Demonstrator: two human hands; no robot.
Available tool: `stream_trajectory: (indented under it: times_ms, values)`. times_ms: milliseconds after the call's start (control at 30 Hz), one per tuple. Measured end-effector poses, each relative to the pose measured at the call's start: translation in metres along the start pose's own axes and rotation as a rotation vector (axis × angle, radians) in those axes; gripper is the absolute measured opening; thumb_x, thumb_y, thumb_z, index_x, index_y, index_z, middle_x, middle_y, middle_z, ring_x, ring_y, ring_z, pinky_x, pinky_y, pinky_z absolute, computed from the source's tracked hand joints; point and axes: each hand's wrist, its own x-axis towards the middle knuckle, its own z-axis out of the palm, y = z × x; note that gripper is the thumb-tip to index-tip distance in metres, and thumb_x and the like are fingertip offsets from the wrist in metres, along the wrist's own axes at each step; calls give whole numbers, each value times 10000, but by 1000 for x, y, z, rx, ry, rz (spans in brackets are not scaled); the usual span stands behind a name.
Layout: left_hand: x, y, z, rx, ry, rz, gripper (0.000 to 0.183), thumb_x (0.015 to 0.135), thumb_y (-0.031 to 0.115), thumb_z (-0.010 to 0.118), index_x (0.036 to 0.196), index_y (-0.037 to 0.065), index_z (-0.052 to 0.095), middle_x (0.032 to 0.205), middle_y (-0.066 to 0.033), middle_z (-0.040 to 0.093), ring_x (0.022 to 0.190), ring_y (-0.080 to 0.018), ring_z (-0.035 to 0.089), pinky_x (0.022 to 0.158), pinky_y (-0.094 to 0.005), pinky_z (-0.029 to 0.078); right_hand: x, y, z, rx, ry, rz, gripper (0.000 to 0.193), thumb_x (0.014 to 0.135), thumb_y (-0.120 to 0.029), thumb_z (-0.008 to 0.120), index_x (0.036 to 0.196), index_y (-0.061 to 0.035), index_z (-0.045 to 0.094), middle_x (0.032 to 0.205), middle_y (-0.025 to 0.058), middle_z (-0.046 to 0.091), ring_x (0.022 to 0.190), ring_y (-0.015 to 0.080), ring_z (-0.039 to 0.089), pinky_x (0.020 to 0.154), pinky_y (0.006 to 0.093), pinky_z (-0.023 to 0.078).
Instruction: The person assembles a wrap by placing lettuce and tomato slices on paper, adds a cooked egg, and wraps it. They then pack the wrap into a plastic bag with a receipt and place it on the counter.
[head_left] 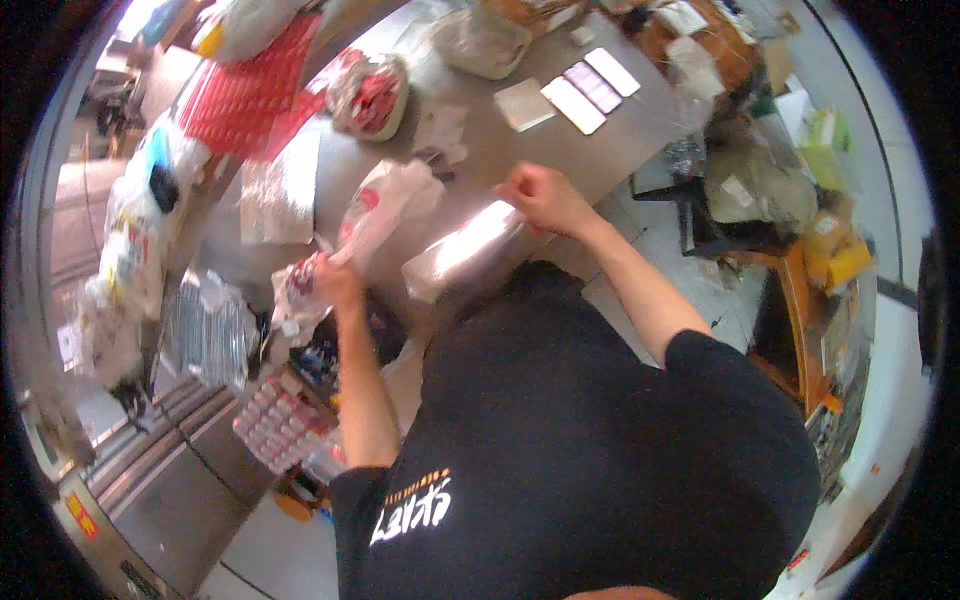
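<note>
A white plastic bag (385, 205) with red print stretches over the metal table (560, 155). My left hand (340, 285), left of my body, is closed around the gathered part of this bag, and a crumpled end hangs below it. My right hand (545, 200) is raised near the table's right edge, apart from the bag. Its fingers are curled in, and what they hold, if anything, is hidden and blurred. Between my hands lies a long shiny strip (465, 250); I cannot tell whether it is a package or glare.
A bowl (395, 115) with red pieces stands at the back beside red patterned sheeting (250, 100). A plastic-covered container (490, 55), a beige square (525, 104) and a white-and-purple panel (592, 90) lie farther back. An egg tray (280, 425) sits lower left; boxes and bags crowd the right.
</note>
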Motion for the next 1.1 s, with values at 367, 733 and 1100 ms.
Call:
stream_trajectory:
  times_ms: [367, 733, 1100]
  values:
    - [-76, 47, 34, -782, 11, -524, 160, 895, 40, 705, 1010, -19, 611, 944, -83, 697, 838, -178, 653, 776, -330, 536, 2, 104, 117, -89, 242, 392, 432, 944, -361, 648, 943, 57, 758, 806, 204, 753, 770, 284, 743, 744, 422, 553]
    - [-65, 44, 7, -327, -101, -299, 301, 848, 189, 727, 1137, 107, 706, 960, -276, 735, 954, -414, 737, 814, -463, 568, 2, 122, 15, -371, 279, 238, 358, 990, -358, 660, 1071, -10, 683, 946, 210, 725, 872, 440, 687, 737, 511, 524]
    - [-69, 38, -4, -885, -361, -652, 372, 893, 298, 706, 1065, -28, 759, 876, -86, 762, 794, -225, 706, 752, -343, 548, 21, 149, 52, -371, 410, 399, 1164, 689, -409, 936, 1561, -14, 273, 1307, 221, 646, 1143, 345, 683, 990, 468, 544]
